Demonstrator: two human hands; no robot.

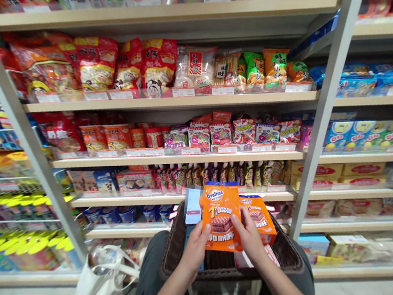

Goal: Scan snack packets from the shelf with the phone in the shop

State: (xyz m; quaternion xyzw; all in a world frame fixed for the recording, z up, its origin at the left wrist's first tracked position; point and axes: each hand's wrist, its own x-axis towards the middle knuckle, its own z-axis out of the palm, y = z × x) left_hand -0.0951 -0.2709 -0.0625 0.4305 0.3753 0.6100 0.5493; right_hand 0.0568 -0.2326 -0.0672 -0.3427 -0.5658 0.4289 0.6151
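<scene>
An orange Ovaltine wafer bag is held upright above a dark brown woven basket. My left hand grips its lower left side, thumb on the front. On the right edge of the bag, my right hand is closed with its fingers at the front. A second orange Ovaltine pack leans in the basket just behind my right hand. To the left of the held bag, a phone with a lit screen stands at the basket's edge. A red and white packet lies partly hidden inside the basket.
Shelves of snacks fill the view ahead, with a grey upright post at the right. Red candy bags stand on a middle shelf. A white tote bag rests on the floor at the left. The basket sits between my knees.
</scene>
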